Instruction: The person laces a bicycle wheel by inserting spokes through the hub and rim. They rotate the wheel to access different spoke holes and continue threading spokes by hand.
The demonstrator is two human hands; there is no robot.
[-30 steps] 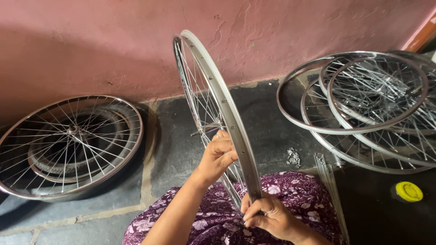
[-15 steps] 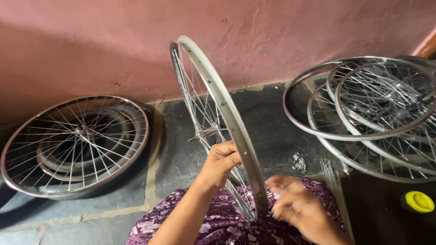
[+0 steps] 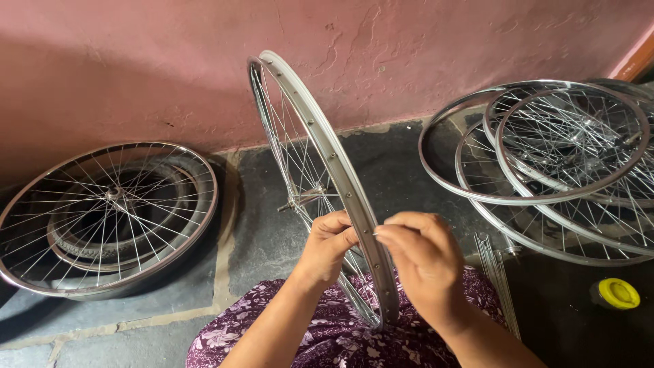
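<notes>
A silver spoked bicycle wheel (image 3: 310, 129) stands upright on edge in front of me, its lower rim resting on my lap in purple flowered cloth (image 3: 340, 334). My left hand (image 3: 328, 247) grips the rim from the left, thumb on its outer face. My right hand (image 3: 421, 259) is at the rim's right side with fingertips pinched against the rim, on something too small to make out. The hub and axle (image 3: 304, 199) show behind the spokes.
A spoked wheel (image 3: 109, 218) lies flat on a tyre at left against the pink wall. Several wheels and rims (image 3: 552, 163) are stacked at right. Loose spokes (image 3: 496, 272) lie by my right knee, and a yellow lid (image 3: 616, 293) sits far right.
My right hand has risen from the lap up to the rim beside my left hand. The left hand keeps its hold on the rim. The view has shifted slightly.
</notes>
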